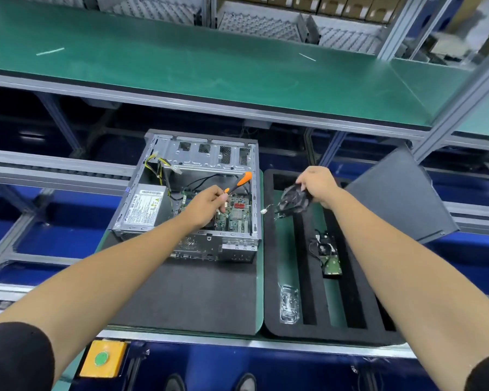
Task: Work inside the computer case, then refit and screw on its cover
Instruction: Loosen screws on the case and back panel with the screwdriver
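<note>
The open computer case point(206, 153) lies on its side on a dark foam mat, its motherboard point(236, 215) and power supply point(146, 204) exposed. My left hand point(206, 206) hovers over the motherboard, gripping an orange-handled screwdriver point(242, 180) that points up and to the right. My right hand point(318, 186) holds a black cooling fan point(292, 200) over the top of the black foam tray point(311, 277); its thin cable with a white plug point(264, 210) dangles to the left. The grey case cover point(398, 198) leans tilted at the tray's right side.
The tray's slots hold a green hard drive with cables point(331, 259) and a clear plastic box point(290, 303). A green-topped shelf point(209, 66) runs overhead behind the case. A yellow box with a green button point(103, 358) sits at the bench's front edge. Aluminium rails flank the workstation.
</note>
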A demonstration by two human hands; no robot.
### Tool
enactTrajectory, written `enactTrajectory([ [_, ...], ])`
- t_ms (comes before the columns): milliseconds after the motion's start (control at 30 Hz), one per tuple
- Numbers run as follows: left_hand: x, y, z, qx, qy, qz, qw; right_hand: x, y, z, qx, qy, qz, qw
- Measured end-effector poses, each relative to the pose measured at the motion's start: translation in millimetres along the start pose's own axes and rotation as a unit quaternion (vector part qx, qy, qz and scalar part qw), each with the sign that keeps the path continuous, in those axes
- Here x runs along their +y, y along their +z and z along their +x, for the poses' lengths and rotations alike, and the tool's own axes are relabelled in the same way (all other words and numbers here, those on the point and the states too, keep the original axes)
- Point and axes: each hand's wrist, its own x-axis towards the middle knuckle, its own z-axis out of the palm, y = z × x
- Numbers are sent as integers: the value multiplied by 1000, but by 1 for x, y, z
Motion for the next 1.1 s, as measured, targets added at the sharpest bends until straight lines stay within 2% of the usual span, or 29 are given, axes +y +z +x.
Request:
enactTrajectory([
  [167, 2, -29, -7, -4, 11, -53, 999, -63, 57, -13, -39, 24, 130, 990],
  [333, -10, -52, -14, -54, 16, 27, 998, -93, 103, -20, -88, 115, 276, 950],
  [433, -21, -60, -13, 43, 82, 131, 987, -98, 127, -27, -130, 153, 352, 914],
  [500, -26, -70, -10, 87, 116, 123, 982, -95, 141, -30, -145, 179, 363, 903],
  [600, -30, -82, -6, 73, 129, 98, 984, -86, 155, -30, -148, 219, 384, 885],
  [667, -32, -88, -3, 65, 93, 61, 992, -82, 158, -30, -154, 233, 388, 878],
  [733, -39, -94, 1, 57, 34, -26, 997, -80, 159, -29, -150, 200, 332, 910],
  [833, -44, -96, 3, 24, -30, -188, 981, -78, 163, -27, -136, 82, 219, 963],
  [933, -43, -93, 2, 0, -74, -283, 956, -74, 170, -29, -133, -65, 133, 980],
  [1000, -42, -96, 3, -33, -100, -260, 960, -74, 172, -30, -113, -117, 95, 982],
  [1100, -37, -111, 6, -40, -88, -79, 992, -82, 173, -28, -90, -168, 48, 980],
])
